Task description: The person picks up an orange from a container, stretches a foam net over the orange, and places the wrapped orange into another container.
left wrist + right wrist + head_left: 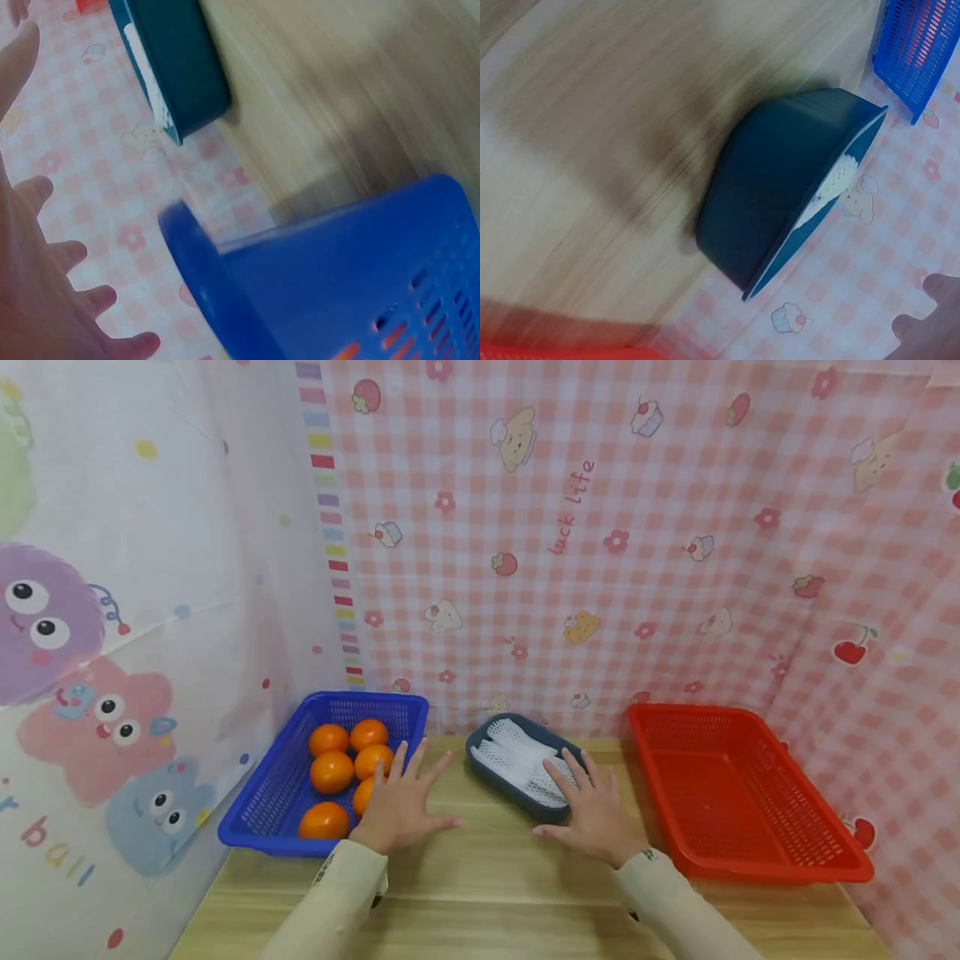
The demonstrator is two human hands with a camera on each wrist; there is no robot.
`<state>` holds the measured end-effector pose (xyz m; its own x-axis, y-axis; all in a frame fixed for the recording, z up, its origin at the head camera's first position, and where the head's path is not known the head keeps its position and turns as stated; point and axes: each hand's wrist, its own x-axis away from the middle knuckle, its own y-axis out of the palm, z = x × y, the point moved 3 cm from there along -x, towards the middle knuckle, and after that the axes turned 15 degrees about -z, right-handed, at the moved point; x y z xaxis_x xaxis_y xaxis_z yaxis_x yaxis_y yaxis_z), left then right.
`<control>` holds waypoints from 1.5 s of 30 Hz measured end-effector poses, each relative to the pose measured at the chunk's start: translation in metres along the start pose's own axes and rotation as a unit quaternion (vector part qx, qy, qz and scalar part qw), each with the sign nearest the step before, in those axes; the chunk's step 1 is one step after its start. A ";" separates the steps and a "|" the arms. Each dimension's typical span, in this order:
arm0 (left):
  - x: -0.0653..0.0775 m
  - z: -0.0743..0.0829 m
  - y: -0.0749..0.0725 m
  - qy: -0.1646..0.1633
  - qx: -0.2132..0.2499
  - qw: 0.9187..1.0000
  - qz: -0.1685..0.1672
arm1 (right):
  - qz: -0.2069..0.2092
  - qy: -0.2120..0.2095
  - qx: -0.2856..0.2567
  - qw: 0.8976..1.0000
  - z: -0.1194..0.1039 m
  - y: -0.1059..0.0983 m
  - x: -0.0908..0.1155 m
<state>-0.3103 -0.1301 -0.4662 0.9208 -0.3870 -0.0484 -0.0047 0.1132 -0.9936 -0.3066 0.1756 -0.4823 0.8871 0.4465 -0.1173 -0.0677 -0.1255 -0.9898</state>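
Note:
My left hand (401, 808) is held with fingers spread beside the right side of a blue basket (258, 810), overlapping its rim in the head view. Several oranges (332, 772) lie inside that basket. My right hand (597, 817), fingers also spread, overlaps the near right end of a dark teal tub (480, 770) in the head view. White foam net sleeves (510, 756) lie in the tub. Neither hand holds anything. In the right wrist view the tub (772, 180) stands on the table, with fingertips (939, 286) at the lower right edge.
A red basket (720, 810) with nothing in it stands on the right of the wooden table (480, 877). Behind rises a pink checked cloth (480, 602), and a white cartoon-printed cloth (217, 610) hangs along the left.

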 end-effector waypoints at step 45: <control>0.070 -0.052 -0.006 0.060 0.079 0.993 0.065 | 0.063 0.065 -0.031 0.995 0.086 -0.013 0.109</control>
<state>-0.2661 -0.2051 -0.4694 0.8631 -0.4652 -0.1967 -0.0511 0.3072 -0.9503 -0.2484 0.3016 -0.4895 0.9252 0.3052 -0.2255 -0.1581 -0.2301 -0.9602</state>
